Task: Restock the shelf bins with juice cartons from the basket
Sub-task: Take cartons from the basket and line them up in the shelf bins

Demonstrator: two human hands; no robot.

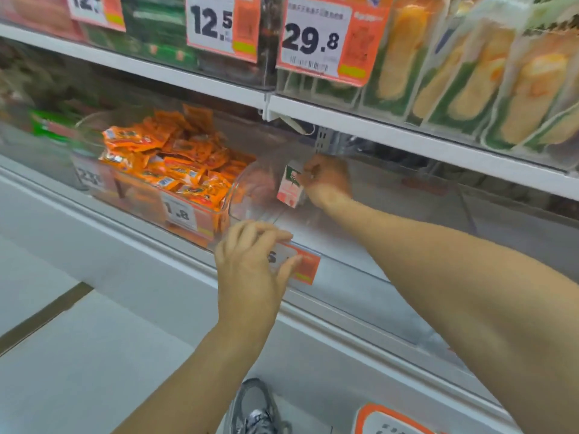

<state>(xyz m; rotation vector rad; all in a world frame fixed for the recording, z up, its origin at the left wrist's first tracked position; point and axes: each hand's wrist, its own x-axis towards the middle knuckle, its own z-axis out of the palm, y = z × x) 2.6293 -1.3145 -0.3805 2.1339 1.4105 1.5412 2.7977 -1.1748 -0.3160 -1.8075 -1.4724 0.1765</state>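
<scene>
Barely begun, it seemed: the right hand (326,180) pinched one carton (290,187) inside the otherwise bare clear bin (250,198) at frame centre, while the left hand's (250,261) fingers (266,238) gripped its front edge; basket mostly unseen.

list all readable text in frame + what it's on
"12.5": price tag, top shelf
"29.8": price tag, top shelf
"12.": cut-off tag, top left
".8": tag on sachet bin, leading digit unclear
Tag under left hand: mostly covered
Carton in right hand: print blurred
</scene>
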